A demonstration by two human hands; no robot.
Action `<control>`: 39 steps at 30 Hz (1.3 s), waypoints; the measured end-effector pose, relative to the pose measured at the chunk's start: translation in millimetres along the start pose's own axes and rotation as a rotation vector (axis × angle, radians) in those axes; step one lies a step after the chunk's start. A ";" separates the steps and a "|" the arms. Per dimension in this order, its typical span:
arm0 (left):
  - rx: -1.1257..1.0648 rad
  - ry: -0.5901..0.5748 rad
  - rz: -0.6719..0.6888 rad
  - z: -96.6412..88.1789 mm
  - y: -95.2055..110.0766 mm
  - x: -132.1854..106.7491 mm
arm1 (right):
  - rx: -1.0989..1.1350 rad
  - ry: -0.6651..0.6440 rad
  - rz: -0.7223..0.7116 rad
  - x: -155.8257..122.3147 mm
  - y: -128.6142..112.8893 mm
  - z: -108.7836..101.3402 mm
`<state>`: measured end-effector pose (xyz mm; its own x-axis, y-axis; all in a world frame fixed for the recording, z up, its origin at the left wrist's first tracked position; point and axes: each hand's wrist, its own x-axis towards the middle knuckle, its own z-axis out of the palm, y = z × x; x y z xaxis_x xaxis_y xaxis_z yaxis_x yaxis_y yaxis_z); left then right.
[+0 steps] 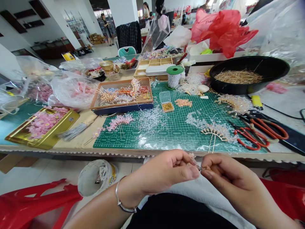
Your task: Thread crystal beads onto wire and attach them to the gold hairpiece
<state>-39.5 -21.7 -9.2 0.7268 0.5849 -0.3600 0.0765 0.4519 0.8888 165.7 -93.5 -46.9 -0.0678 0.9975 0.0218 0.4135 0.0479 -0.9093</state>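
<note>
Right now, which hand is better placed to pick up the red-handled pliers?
The right hand, probably: it sits on the same side as the red-handled pliers. The left hand, wearing a bangle, is farther away, beyond the small wire piece that both hands pinch.

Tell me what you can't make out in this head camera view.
Head view:
The small piece between the left hand and right hand: mostly hidden by the fingers, too small to identify.
The pink contents of the plastic bag: blurred by the film.
The distant beaded pile: too small to identify.
</note>
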 end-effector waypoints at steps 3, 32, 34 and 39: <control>0.081 0.038 0.024 0.9 3.4 -0.1 | -0.046 0.008 -0.021 -3.6 3.0 -0.8; 0.426 -0.033 -0.020 -4.2 21.3 -14.9 | 0.174 -0.139 0.280 -4.8 -13.4 1.9; 0.522 0.014 0.009 -2.3 22.2 -16.6 | 0.150 -0.097 0.261 -4.8 -13.6 4.6; 0.600 0.048 0.017 -0.7 23.2 -15.5 | 0.211 -0.104 0.282 -3.4 -13.6 8.1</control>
<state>-49.5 -19.8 16.8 0.7006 0.6249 -0.3445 0.4476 -0.0089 0.8942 152.9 -98.0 -37.9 -0.0744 0.9587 -0.2745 0.2330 -0.2510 -0.9395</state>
